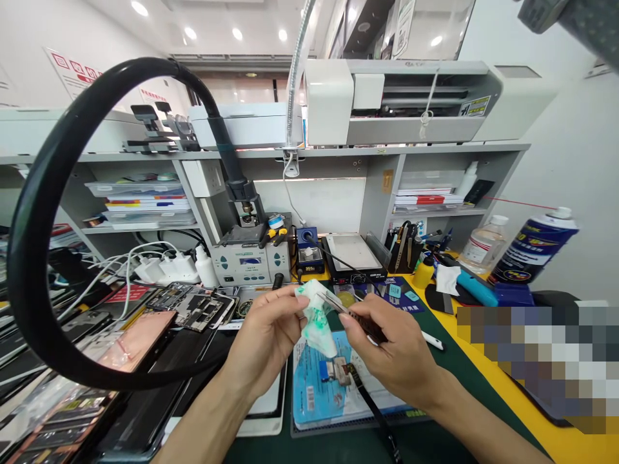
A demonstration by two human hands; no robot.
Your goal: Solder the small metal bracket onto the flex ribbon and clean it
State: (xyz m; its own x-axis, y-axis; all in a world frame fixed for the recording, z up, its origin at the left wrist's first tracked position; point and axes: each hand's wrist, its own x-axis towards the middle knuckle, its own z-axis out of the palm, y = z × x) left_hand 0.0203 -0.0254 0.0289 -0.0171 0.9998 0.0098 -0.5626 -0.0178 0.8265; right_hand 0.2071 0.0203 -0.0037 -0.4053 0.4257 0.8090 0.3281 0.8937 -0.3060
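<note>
A crumpled white tissue (319,325) with green stains is pinched in my left hand (271,328), left of centre. Closed round the dark handle of a pair of tweezers (355,316) is my right hand (394,341). The tweezers' metal tip reaches to the tissue's upper right edge; whether it grips the tissue I cannot tell. Below both hands, a small metal part (342,370) with a black flex cable (370,403) lies on a blue-and-white packet (309,386) on the green mat.
Phone boards (191,306) and phone parts crowd the left side. A hot-air station (249,261) and a soldering station (309,251) stand behind. At right are a clear bottle (483,245) and a spray can (534,248). A thick black hose (22,245) loops at left.
</note>
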